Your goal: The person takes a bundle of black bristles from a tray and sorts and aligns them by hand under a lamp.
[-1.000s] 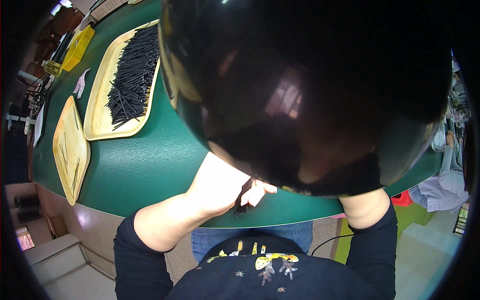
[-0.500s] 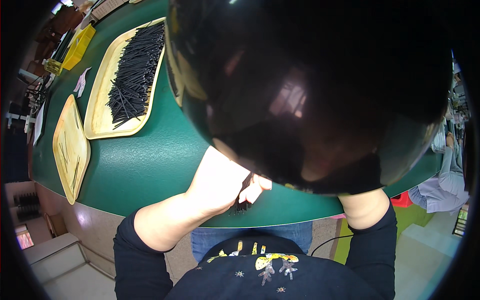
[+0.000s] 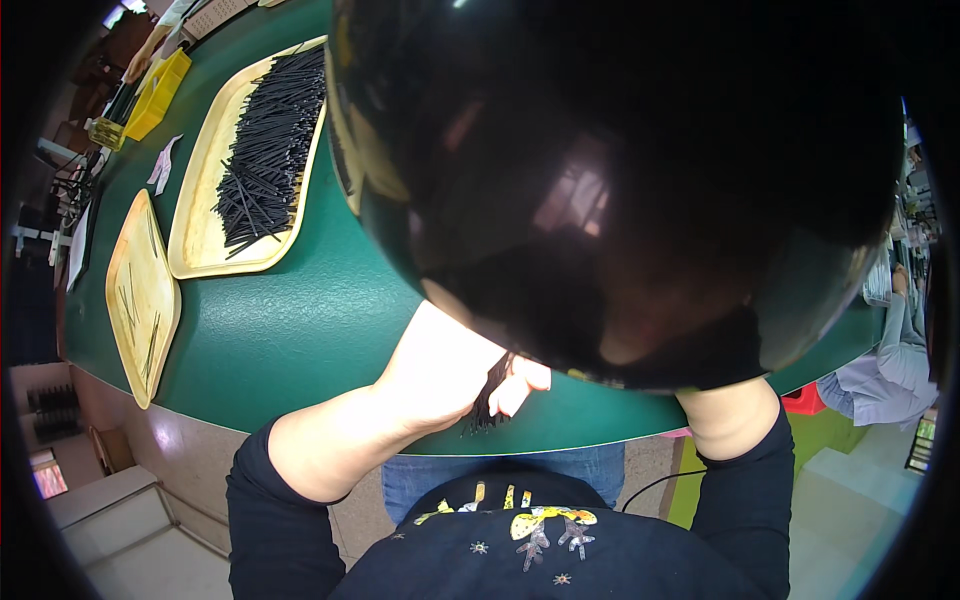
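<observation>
My left hand (image 3: 450, 375) rests at the near edge of the green table (image 3: 300, 320), its fingers closed around a small bundle of thin black sticks (image 3: 488, 405) that pokes down past the table edge. A large glossy black dome (image 3: 620, 170) fills the upper middle of the view and hides the work area behind it. Only my right forearm (image 3: 730, 420) shows below the dome; my right hand itself is hidden.
A tan tray (image 3: 200, 250) heaped with black sticks (image 3: 265, 150) lies at the left on the table. A second tan tray (image 3: 140, 290) with a few sticks sits nearer the left edge. Yellow bins (image 3: 155, 90) stand far left. Another person's sleeve (image 3: 890, 350) shows at right.
The view has shifted slightly; my left hand stays at the table edge with the bundle, fingers adjusted a little.
</observation>
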`<state>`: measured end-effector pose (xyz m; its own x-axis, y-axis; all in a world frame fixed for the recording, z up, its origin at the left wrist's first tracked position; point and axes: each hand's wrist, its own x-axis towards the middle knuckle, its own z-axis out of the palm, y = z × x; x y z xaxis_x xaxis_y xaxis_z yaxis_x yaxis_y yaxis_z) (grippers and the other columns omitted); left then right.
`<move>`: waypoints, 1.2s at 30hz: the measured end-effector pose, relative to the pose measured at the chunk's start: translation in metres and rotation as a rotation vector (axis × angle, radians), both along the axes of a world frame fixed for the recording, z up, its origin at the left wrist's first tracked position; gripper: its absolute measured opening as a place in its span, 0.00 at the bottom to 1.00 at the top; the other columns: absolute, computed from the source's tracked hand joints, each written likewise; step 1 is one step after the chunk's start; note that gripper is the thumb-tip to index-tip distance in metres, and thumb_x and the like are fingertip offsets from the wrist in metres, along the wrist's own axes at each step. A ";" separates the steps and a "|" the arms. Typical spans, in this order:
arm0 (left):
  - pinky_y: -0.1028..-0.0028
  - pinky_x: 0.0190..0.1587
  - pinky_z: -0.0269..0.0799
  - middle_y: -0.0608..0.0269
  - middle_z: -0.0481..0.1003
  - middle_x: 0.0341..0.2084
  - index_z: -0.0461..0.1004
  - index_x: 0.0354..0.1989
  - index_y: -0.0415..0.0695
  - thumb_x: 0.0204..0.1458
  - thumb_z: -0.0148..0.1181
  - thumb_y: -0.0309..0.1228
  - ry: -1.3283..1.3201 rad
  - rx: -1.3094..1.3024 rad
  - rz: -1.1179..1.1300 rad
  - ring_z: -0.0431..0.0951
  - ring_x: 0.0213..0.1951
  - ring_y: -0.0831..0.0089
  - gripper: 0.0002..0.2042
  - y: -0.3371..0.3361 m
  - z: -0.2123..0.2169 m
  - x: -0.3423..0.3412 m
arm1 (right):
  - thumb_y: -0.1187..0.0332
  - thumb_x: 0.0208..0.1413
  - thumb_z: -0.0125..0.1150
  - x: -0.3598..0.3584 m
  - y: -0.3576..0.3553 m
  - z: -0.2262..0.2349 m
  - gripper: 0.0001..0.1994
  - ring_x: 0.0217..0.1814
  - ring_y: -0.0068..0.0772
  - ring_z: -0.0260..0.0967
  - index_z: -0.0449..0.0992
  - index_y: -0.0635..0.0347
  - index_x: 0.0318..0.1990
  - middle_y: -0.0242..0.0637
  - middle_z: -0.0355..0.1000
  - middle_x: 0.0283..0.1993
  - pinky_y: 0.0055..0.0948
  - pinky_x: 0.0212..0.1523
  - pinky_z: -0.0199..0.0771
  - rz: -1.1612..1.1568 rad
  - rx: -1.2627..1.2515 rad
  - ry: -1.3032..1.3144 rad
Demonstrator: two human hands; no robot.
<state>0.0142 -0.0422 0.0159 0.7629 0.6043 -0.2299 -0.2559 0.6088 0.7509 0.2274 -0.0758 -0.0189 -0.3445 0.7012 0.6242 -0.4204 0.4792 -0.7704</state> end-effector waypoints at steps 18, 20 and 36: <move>0.78 0.22 0.68 0.49 0.71 0.17 0.70 0.27 0.28 0.50 0.47 0.25 -0.057 -0.006 -0.153 0.72 0.18 0.72 0.10 0.004 -0.008 0.001 | 0.72 0.40 0.61 -0.018 0.000 0.016 0.06 0.23 0.27 0.68 0.72 0.65 0.21 0.35 0.69 0.19 0.24 0.30 0.67 -0.519 -0.059 -0.301; 0.77 0.23 0.69 0.48 0.72 0.19 0.70 0.28 0.28 0.51 0.46 0.25 0.044 0.027 -0.236 0.73 0.20 0.71 0.10 0.004 -0.013 0.000 | 0.73 0.40 0.61 -0.015 0.000 0.017 0.06 0.21 0.26 0.67 0.71 0.66 0.21 0.35 0.68 0.18 0.23 0.28 0.67 -0.447 -0.113 -0.291; 0.73 0.41 0.68 0.45 0.73 0.26 0.69 0.23 0.26 0.51 0.41 0.24 -0.036 -0.009 -0.255 0.74 0.32 0.64 0.13 0.004 0.000 0.006 | 0.78 0.46 0.52 -0.022 -0.009 -0.001 0.24 0.39 0.28 0.65 0.50 0.71 0.51 0.44 0.64 0.37 0.28 0.38 0.68 0.011 -0.350 0.545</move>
<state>0.0200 -0.0384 0.0155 0.8984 0.3891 -0.2038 -0.1198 0.6635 0.7386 0.2055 -0.0845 -0.0202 -0.0509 0.8931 0.4469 -0.7990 0.2320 -0.5547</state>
